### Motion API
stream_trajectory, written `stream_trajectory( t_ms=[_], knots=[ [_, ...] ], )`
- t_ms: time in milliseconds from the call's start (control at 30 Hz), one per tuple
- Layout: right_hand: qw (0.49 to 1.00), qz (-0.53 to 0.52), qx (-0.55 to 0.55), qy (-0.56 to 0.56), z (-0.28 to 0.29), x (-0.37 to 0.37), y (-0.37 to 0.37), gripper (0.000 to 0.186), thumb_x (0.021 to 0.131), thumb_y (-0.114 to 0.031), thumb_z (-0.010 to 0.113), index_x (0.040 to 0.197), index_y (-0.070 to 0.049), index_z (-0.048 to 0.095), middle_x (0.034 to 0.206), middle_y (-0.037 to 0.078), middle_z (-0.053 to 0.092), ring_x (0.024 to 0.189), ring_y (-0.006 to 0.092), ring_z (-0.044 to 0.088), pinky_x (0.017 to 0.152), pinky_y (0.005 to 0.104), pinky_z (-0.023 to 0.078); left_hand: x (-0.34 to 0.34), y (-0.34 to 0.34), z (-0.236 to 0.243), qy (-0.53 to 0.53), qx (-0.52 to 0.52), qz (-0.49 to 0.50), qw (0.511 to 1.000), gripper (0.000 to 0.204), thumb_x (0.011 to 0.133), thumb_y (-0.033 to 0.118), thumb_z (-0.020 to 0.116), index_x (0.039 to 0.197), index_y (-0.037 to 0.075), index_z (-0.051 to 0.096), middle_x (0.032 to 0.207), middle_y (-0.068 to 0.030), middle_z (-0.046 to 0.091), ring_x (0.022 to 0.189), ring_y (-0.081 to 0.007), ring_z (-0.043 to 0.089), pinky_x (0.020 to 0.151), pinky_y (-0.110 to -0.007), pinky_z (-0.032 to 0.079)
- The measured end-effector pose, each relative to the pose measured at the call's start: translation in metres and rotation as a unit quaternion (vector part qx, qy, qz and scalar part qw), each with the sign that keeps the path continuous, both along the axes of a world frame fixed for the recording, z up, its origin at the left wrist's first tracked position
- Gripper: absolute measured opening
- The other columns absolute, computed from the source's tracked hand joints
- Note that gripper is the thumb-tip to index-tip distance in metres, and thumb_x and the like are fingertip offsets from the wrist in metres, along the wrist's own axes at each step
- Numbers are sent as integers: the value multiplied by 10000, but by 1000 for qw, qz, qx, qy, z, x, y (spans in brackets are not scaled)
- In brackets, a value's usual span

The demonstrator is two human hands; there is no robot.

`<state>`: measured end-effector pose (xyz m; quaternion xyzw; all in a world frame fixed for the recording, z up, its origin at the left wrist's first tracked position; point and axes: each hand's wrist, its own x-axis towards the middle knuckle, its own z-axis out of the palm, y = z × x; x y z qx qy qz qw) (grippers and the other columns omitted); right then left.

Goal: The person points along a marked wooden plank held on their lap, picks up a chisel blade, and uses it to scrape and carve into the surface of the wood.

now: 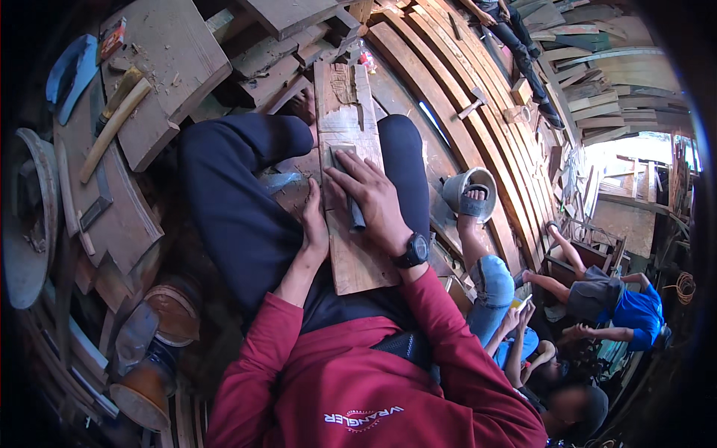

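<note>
A long wooden board [358, 261] rests across my lap, its far end roughly carved out. My right hand [371, 196] lies over a grey metal tool [357, 216] that looks like a chisel. Its fingers press flat on the tool, whose round handle end pokes out below the palm. Beside the board's left edge, my left hand [317, 224] holds the wood, one digit pointing up along the side. The other fingers of that hand are mostly hidden by the board.
On the left, a mallet-like wooden-handled tool [116, 131] and a metal square [95, 210] lie on planks. A bucket [450, 193] stands at right by another person's sandalled foot [473, 203]. A hammer [472, 104] sits on long planks [448, 97]. Other people are at the right.
</note>
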<state>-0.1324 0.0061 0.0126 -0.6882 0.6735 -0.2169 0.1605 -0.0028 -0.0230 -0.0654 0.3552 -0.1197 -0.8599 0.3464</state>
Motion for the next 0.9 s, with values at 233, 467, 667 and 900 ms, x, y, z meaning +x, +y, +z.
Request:
stream_trajectory(
  t_ms=[233,467,667,900],
  knots=[
    [1000,4,-4,21,-7,3,5,481,842,-149,637,1321,-115,632,1440,195,547,1374,353,491,1155,485,371,1,4,12,-10,-8,-13,1000,397,1082,477,423,1179,135,600,1013,42,602,958,-58,566,873,-229,442],
    [1000,-11,5,4,-12,-1,1,508,810,-143,658,1317,-115,634,1439,179,553,1374,333,496,1170,502,349,0,5,-11,-28,2,16,999,475,1091,446,413,1343,67,552,1216,-15,607,1118,-107,573,1007,-265,427],
    [1000,-19,-20,-1,-4,-5,-6,479,831,-177,661,1309,-134,650,1425,168,570,1359,322,515,1172,497,341,-1,7,-4,-37,1,18,999,484,1095,422,414,1381,55,545,1297,-29,598,1187,-130,565,1043,-286,423],
    [1000,5,-1,12,-22,-3,5,495,842,-185,676,1332,-129,630,1446,182,552,1373,362,491,1176,522,324,2,6,-8,-12,-11,-26,1000,529,1090,451,403,1426,57,508,1371,-52,563,1257,-167,529,1075,-318,405]
  ],
)
